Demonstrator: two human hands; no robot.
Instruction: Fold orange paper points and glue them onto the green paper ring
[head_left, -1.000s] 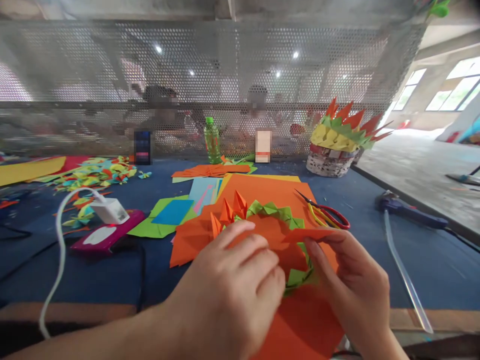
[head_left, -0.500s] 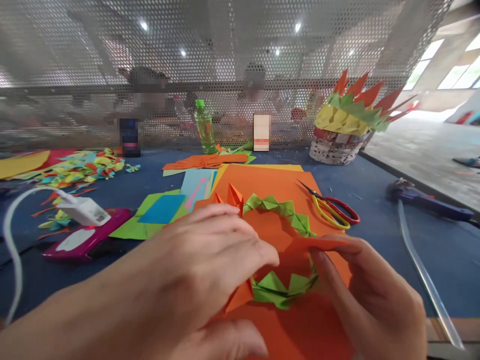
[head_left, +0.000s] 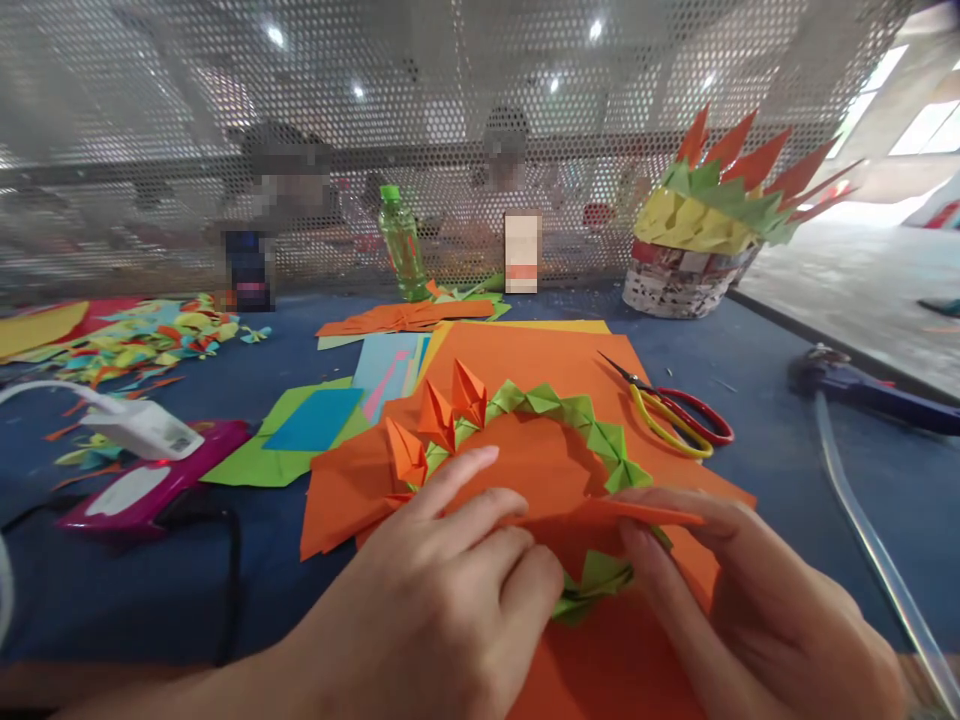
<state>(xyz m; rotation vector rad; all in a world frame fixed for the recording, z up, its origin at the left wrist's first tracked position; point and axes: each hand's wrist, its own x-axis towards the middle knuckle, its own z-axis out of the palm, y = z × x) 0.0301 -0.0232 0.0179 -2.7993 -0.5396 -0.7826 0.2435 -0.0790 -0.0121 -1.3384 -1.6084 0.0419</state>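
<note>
A ring of folded green paper units with three orange spikes lies on orange sheets in front of me. Over its middle I hold a small orange paper piece flat between both hands. My left hand presses on the piece's left part with its fingers stretched over the ring. My right hand pinches the piece's right edge between thumb and fingers. The near side of the ring is partly hidden under my hands.
Red and yellow scissors lie right of the ring, a blue glue gun farther right. A charger and pink phone lie left. A paper-crowned basket, green bottle and paper scraps stand by the mesh screen.
My left hand drew back toward me and uncovered the orange spikes on the ring. The orange piece now lies flatter between both hands. The view tilted slightly downward.
</note>
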